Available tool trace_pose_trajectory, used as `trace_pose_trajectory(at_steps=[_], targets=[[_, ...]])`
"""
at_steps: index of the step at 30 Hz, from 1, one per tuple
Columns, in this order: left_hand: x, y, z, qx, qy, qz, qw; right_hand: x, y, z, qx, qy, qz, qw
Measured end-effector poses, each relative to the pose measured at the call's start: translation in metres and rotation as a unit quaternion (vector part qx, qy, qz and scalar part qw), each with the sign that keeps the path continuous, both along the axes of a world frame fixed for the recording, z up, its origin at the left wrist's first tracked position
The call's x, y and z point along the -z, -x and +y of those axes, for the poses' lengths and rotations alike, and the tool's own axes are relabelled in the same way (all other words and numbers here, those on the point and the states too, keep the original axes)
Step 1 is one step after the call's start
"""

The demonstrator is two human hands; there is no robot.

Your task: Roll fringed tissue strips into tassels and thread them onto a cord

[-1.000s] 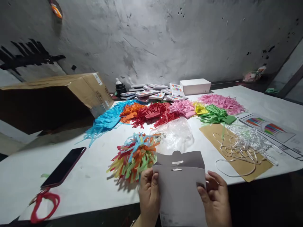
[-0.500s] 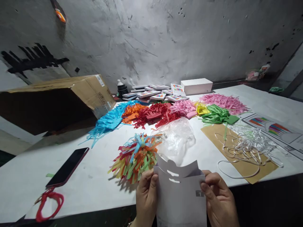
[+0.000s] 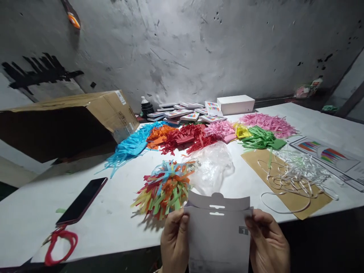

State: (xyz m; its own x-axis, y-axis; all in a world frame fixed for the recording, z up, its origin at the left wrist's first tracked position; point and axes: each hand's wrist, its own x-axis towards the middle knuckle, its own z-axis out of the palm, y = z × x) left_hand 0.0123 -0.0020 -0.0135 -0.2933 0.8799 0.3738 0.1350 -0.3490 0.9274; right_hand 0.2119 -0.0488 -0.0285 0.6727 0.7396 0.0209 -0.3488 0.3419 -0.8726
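Between both hands, at the table's front edge, is an upright white cardboard packet with hanger slots and a raised top flap. My left hand pinches its left upper edge between thumb and fingers. On the opposite edge, my right hand grips beside a small grey mark reading 1. The packet's lower end runs out of view. Just beyond my left hand lies a bundle of multicoloured paper tassels. A crumpled clear plastic bag rests behind the packet.
Fringed paper in blue, orange, red, pink, yellow and green spans the table. Flat printed boxes are piled behind, near a white box. Left are a large carton and a phone; right, white string on brown card.
The packet's top has been spread wider and flatter, its flap now standing straighter. My hands have moved slightly apart, both still on its edges.
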Motion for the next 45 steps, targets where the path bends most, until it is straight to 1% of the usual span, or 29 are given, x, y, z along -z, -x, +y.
trace_pose_trajectory(at_steps=[2, 4, 7, 11, 14, 16, 17, 18, 19, 21, 23, 24, 25, 26, 28, 32, 33, 34, 36, 38, 39, 41, 43, 45], targets=[[-0.002, 0.000, -0.001, -0.003, -0.003, -0.002, 1.000, -0.001, 0.000, -0.002, 0.009, 0.008, -0.012, 1.000], [-0.004, -0.001, -0.001, -0.006, 0.001, -0.005, 1.000, -0.004, 0.002, -0.005, 0.023, 0.023, -0.047, 0.998], [-0.005, -0.001, -0.001, -0.013, 0.010, -0.009, 1.000, -0.011, 0.009, -0.009, 0.057, 0.057, -0.101, 0.992], [-0.002, 0.002, 0.000, -0.011, 0.023, -0.001, 1.000, -0.024, 0.025, -0.014, 0.081, 0.087, -0.085, 0.989], [0.001, 0.004, 0.002, -0.003, 0.043, -0.004, 0.999, -0.028, 0.033, -0.017, 0.105, 0.081, -0.085, 0.988], [0.000, 0.004, 0.005, 0.001, 0.058, -0.011, 0.998, -0.026, 0.033, -0.018, 0.118, 0.059, -0.079, 0.988], [0.000, 0.003, 0.006, -0.001, 0.061, -0.014, 0.998, -0.025, 0.031, -0.018, 0.112, 0.044, -0.070, 0.990], [-0.001, 0.003, 0.007, -0.006, 0.061, -0.015, 0.998, -0.024, 0.029, -0.017, 0.091, 0.023, -0.061, 0.994], [-0.002, 0.002, 0.007, -0.012, 0.058, -0.015, 0.998, -0.023, 0.025, -0.016, 0.053, -0.001, -0.052, 0.997], [-0.003, 0.002, 0.007, -0.012, 0.052, -0.012, 0.999, -0.023, 0.017, -0.013, -0.048, -0.052, -0.031, 0.997], [-0.003, 0.002, 0.006, 0.002, 0.050, -0.009, 0.999, -0.024, 0.010, -0.010, -0.134, -0.086, -0.006, 0.987], [-0.003, 0.002, 0.006, 0.006, 0.049, -0.010, 0.999, -0.024, 0.007, -0.009, -0.154, -0.094, 0.005, 0.984], [-0.003, 0.002, 0.006, 0.006, 0.047, -0.012, 0.999, -0.024, 0.005, -0.009, -0.158, -0.095, 0.009, 0.983], [-0.004, 0.002, 0.006, 0.001, 0.043, -0.015, 0.999, -0.023, 0.004, -0.009, -0.150, -0.092, 0.005, 0.984], [-0.004, 0.002, 0.007, -0.019, 0.034, -0.020, 0.999, -0.021, 0.005, -0.011, -0.109, -0.063, -0.021, 0.992], [-0.004, 0.000, 0.004, -0.041, 0.027, -0.018, 0.999, -0.025, 0.017, -0.016, -0.001, 0.050, -0.068, 0.996], [-0.003, -0.001, 0.002, -0.043, 0.026, -0.015, 0.999, -0.027, 0.022, -0.017, 0.030, 0.065, -0.078, 0.994], [-0.001, -0.001, 0.000, -0.042, 0.025, -0.010, 0.999, -0.030, 0.026, -0.018, 0.057, 0.066, -0.093, 0.992], [0.002, -0.001, -0.004, -0.031, 0.028, 0.004, 0.999, -0.035, 0.035, -0.019, 0.100, 0.040, -0.141, 0.984], [0.004, 0.000, -0.005, -0.023, 0.034, 0.012, 0.999, -0.036, 0.038, -0.020, 0.112, 0.006, -0.175, 0.978], [0.004, 0.001, -0.004, -0.026, 0.036, 0.011, 0.999, -0.035, 0.037, -0.020, 0.102, 0.000, -0.168, 0.981], [0.003, 0.002, -0.001, -0.048, 0.030, 0.004, 0.998, -0.032, 0.031, -0.020, 0.045, 0.007, -0.104, 0.994], [0.001, 0.004, 0.003, -0.069, 0.019, 0.000, 0.997, -0.029, 0.020, -0.019, -0.064, 0.004, -0.039, 0.997], [0.000, 0.004, 0.004, -0.068, 0.009, 0.004, 0.998, -0.029, 0.008, -0.017, -0.191, -0.016, -0.026, 0.981]])
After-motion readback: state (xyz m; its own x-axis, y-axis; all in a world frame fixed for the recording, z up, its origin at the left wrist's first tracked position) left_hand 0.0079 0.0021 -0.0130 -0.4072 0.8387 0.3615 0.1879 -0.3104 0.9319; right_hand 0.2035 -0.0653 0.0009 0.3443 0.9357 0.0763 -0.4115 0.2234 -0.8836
